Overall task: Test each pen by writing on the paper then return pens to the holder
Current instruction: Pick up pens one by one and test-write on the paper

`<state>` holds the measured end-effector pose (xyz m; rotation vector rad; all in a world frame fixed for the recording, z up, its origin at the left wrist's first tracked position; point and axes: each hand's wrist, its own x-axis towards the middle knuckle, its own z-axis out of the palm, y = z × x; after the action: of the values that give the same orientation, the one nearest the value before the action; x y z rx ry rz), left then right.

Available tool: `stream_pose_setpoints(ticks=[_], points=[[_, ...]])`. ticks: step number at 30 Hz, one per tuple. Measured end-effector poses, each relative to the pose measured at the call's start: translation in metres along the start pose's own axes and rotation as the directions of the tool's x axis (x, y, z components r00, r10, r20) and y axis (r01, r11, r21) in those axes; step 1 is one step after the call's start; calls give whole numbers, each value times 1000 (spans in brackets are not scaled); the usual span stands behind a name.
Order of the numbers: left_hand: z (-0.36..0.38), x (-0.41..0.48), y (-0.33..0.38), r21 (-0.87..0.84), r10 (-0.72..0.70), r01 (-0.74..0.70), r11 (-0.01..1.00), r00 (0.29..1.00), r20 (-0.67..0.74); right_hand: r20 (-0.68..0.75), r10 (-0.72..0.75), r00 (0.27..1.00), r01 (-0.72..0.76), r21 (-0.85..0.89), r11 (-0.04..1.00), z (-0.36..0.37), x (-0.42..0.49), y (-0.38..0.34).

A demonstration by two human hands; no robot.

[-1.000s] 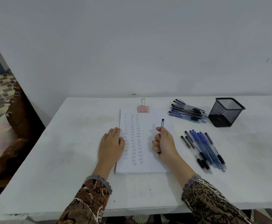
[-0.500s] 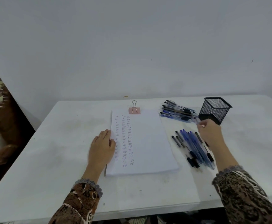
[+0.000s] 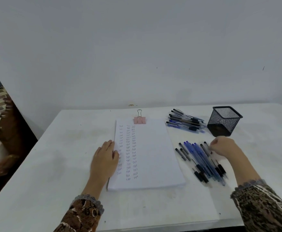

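A white paper pad (image 3: pixel 153 156) with columns of small written words lies in the middle of the table, held by a pink binder clip (image 3: pixel 139 120). My left hand (image 3: pixel 105 158) rests flat on its left edge. Right of the pad lies a row of blue and black pens (image 3: pixel 198 158). My right hand (image 3: pixel 224 148) is at the row's right end, its fingertips pinching a black pen (image 3: pixel 205 144) that lies on the table. A second pile of pens (image 3: pixel 185 122) sits farther back. The black mesh holder (image 3: pixel 224 121) stands beside it, with no pens showing above its rim.
The white table (image 3: pixel 61 164) meets a plain wall at the back. Its left edge drops to a brown wooden piece of furniture (image 3: pixel 7 131) and a patterned floor. The front edge runs just below my sleeves.
My right hand left the pad with the black pen, swung right toward the holder, and now sits lower at the right end of the near row. My left hand stayed on the pad.
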<state>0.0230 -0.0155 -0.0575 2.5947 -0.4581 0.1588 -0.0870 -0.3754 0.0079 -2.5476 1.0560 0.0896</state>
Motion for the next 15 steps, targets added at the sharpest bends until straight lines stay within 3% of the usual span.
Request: stream_pose_setpoints(ticks=[4, 9, 15], points=[[-3, -1, 3, 17, -7, 7, 1000, 1000, -20, -21, -161, 987, 160, -47, 986, -11, 9, -31], [-1, 3, -1, 46, -11, 10, 999, 999, 37, 50, -457, 888, 460, -99, 882, -1, 27, -70], [-3, 10, -2, 0, -49, 49, 999, 995, 87, -23, -523, 852, 507, -212, 836, 15, 43, -77]])
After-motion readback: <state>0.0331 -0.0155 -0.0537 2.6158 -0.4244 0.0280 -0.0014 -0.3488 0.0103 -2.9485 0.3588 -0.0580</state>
